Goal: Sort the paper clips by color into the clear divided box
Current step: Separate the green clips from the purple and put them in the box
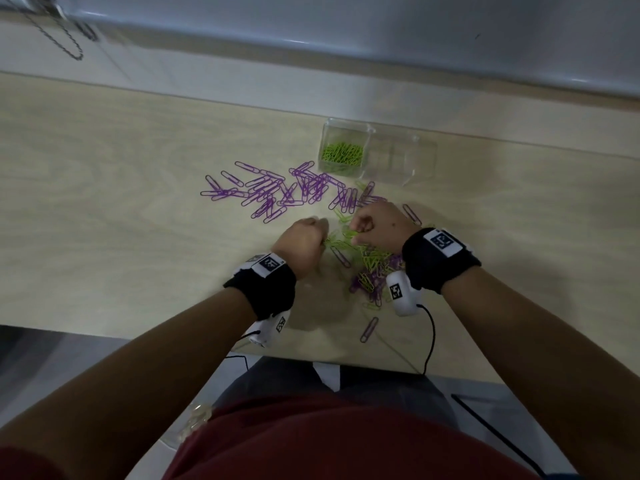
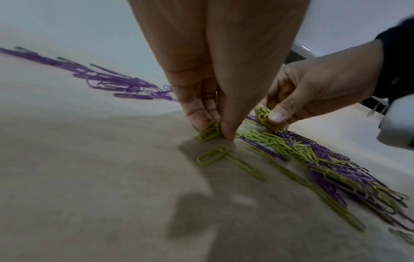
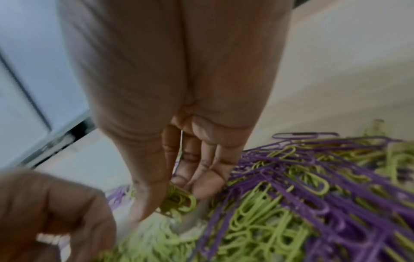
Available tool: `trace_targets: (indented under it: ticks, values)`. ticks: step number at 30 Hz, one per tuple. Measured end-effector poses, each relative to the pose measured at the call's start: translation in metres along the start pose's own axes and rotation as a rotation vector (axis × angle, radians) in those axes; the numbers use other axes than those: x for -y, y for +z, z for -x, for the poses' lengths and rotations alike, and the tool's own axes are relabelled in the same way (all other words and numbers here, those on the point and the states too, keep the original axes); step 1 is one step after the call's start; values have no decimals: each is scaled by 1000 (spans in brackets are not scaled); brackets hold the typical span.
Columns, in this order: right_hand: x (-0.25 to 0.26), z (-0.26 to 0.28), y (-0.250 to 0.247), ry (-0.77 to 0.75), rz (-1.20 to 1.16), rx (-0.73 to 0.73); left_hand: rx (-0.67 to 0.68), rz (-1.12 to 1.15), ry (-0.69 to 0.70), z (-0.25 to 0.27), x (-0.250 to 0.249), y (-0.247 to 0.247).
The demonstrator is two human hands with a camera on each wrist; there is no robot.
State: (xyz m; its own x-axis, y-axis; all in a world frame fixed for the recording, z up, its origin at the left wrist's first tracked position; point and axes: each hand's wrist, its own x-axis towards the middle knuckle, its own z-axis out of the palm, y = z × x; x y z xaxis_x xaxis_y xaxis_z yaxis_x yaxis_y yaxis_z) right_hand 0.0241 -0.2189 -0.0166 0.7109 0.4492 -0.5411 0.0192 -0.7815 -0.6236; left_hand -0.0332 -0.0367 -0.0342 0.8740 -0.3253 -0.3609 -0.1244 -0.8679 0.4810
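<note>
A mixed pile of green and purple paper clips [image 1: 372, 268] lies on the wooden table [image 1: 104, 202] between my hands. My left hand [image 1: 304, 240] pinches a few green clips [image 2: 210, 132] against the table. My right hand [image 1: 377, 225] holds a small bunch of green clips [image 3: 179, 200] between thumb and fingers, just above the pile. A spread of purple clips [image 1: 277, 192] lies farther back. The clear divided box [image 1: 377, 154] stands behind, with green clips [image 1: 343, 154] in its left compartment; the other compartments look empty.
Loose green clips [image 2: 230, 162] lie on the table near my left hand. A single purple clip [image 1: 369, 329] lies near the table's front edge. Cables [image 1: 429, 341] run from the wrist cameras over that edge. A wall ledge [image 1: 346, 46] runs behind the table.
</note>
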Motion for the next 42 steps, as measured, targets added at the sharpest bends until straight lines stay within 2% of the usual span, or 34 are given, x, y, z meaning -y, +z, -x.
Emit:
trace_targets:
  ticks: [4, 7, 12, 16, 19, 22, 25, 29, 32, 34, 36, 37, 42]
  values:
    - [-6, 6, -14, 42, -343, -69, 74, -107, 37, -4, -4, -5]
    - [-1, 9, -30, 42, -584, -117, 125, -94, 19, -6, -2, -12]
    - [20, -12, -67, -56, -671, -329, 116, 109, -4, -12, 10, -21]
    - [39, -48, -78, -151, -480, -499, 26, 249, 15, -21, 3, -49]
    - [39, -64, -71, -140, -224, -490, -142, 357, 1, -43, -3, -78]
    - [29, -54, -67, -180, -41, -506, -314, 383, -1, -71, -8, -102]
    - [10, -34, -59, -254, 28, -559, -395, 354, 1, -98, -16, -111]
    - [-13, -16, -38, -241, 218, -418, -394, 160, 29, -114, -19, -99]
    - [-21, -18, -24, -179, 384, -293, -453, 14, 238, -98, -19, -71]
    - [-28, -22, -17, -143, 433, -287, -342, -57, 365, -84, -15, -48]
    - [-35, -25, -13, -128, 423, -305, -158, -140, 379, -76, -8, -30]
    - [-38, -26, -12, -124, 406, -316, -111, -171, 366, -74, -3, -26]
    - [-56, -21, -12, -145, 414, -339, -187, -187, 283, -72, 15, -27]
